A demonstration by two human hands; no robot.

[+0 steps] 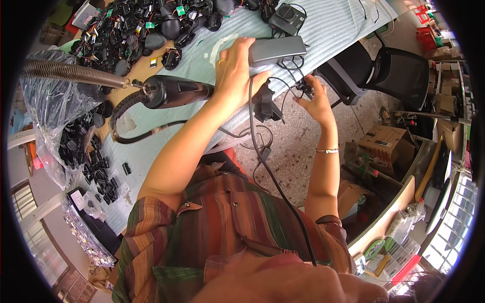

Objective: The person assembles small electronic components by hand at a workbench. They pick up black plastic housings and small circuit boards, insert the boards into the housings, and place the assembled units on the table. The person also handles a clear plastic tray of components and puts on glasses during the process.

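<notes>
My left hand (233,76) grips the left end of a grey rectangular box (278,50), which looks like a power bank, at the table's right edge. The thumb reaches below it and the index finger lies along its end. To the right, my right hand (319,103) has its fingers and thumb bent around a small dark part with black cable (303,87); its exact kind is hard to make out. Between my hands a black bracket-like piece (266,103) hangs at the table edge. A black electric screwdriver (177,92) hangs beside my left forearm.
A large heap of black parts with wires (151,30) covers the far left of the foam-covered table (197,55). A black slotted device (288,19) stands beyond the grey box. A coil spring (76,70) holds the screwdriver. A black chair (353,70) and cardboard box (386,144) stand right.
</notes>
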